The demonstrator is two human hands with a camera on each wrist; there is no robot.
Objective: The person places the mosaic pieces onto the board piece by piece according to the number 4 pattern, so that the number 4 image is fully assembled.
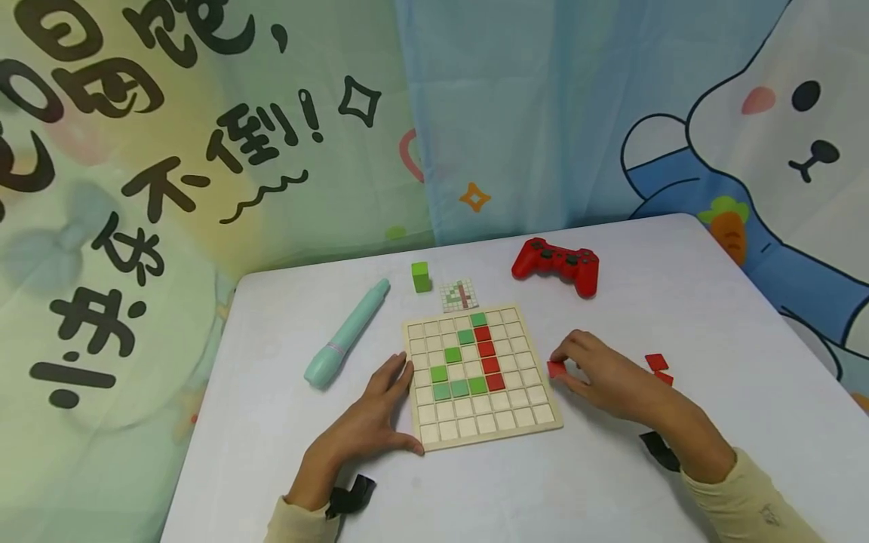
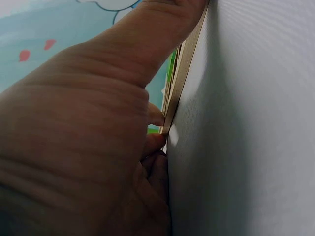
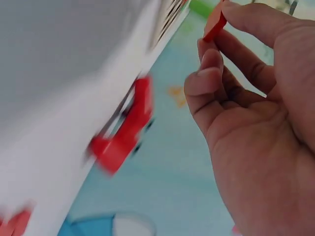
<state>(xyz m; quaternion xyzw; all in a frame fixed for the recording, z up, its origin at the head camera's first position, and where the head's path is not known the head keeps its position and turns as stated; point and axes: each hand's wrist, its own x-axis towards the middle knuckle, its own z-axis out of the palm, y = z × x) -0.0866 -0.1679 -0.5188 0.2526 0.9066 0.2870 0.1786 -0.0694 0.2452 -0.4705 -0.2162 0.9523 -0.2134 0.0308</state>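
A square wooden grid board [image 1: 523, 397] lies on the white table, with several green tiles [image 1: 452, 354] and a column of red tiles [image 1: 489, 365] set in its cells. Along its left side rests my left hand [image 1: 366, 422], fingertips at the edge and thumb by the near corner. The left wrist view shows those fingers against the board's wooden side [image 2: 182, 78]. Just off the board's right edge, my right hand [image 1: 607, 378] pinches a red tile [image 3: 215, 22] between thumb and fingers.
Beyond the board lie a small printed pattern card [image 1: 459, 296] and a green block [image 1: 421, 277]. A mint-green flashlight-shaped object [image 1: 348, 332] lies at left, a red game controller [image 1: 557, 262] at back right. Loose red tiles [image 1: 656, 362] sit past my right hand.
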